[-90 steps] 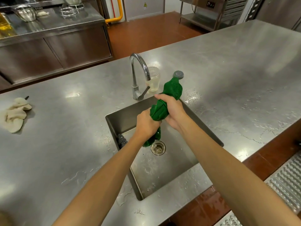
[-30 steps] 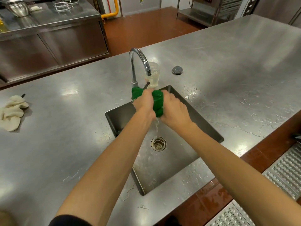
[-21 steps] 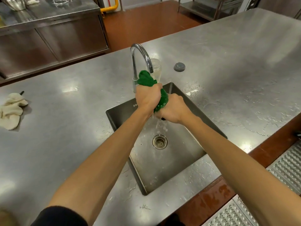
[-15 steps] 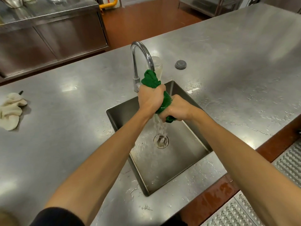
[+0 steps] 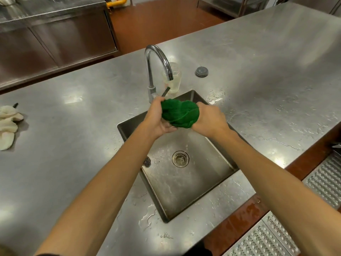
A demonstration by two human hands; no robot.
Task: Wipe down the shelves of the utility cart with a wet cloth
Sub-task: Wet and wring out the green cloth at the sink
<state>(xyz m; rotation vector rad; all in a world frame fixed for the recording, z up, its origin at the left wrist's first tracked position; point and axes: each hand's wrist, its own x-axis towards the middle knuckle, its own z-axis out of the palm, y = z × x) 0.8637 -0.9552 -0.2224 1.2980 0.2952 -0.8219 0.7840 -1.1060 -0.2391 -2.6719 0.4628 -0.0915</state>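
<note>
Where the task stands: preparation only, in my judgement; no shelf wiping has begun.
Cloth: green, bunched into a ball, held above the far part of the sink, just below the faucet.
Left hand: fingers curled round the left side of the bundle.
Right hand: gripping the right side of the bundle.
Done: the bundle looks wetted; the counter round the sink carries splashes.
Left: carrying it to the utility cart, which is not in view; wiping every shelf.
</note>
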